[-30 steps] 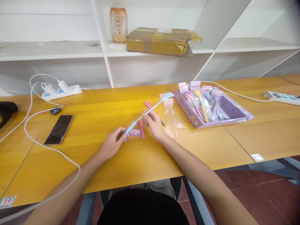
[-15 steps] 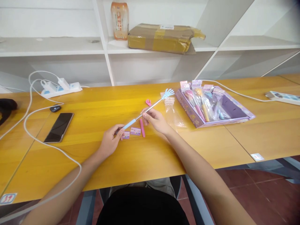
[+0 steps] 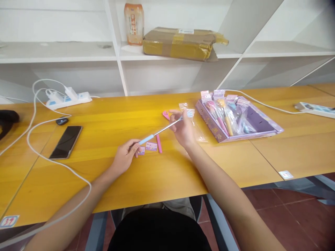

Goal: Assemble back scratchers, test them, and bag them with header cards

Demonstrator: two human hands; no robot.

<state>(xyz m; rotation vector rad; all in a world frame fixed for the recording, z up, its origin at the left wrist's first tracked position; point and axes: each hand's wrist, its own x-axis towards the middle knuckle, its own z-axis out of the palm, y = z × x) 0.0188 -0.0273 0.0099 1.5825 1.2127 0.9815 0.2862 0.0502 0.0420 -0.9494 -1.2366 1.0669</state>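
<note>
My left hand (image 3: 126, 154) is closed around the light-blue handle of a back scratcher (image 3: 146, 139), whose thin metal rod slants up to the right. At its far end my right hand (image 3: 182, 129) is closed near the blue claw head, which the fingers mostly cover. Beneath the rod lies a pink back scratcher (image 3: 159, 143), partly hidden by my right hand. Two small purple cards (image 3: 151, 146) rest by my left fingertips. Clear plastic bags (image 3: 199, 132) lie just beyond my right wrist.
A purple display box (image 3: 217, 134) with several bagged back scratchers stands at the right. On the left are a phone (image 3: 66, 142), a black mouse (image 3: 62, 121), a power strip (image 3: 68, 99) and a looping white cable (image 3: 86, 181). Shelves behind hold a taped carton (image 3: 180, 43).
My right hand has slid up and right along the rod from its middle to the claw head. My left hand keeps hold of the handle, nearly unmoved.
</note>
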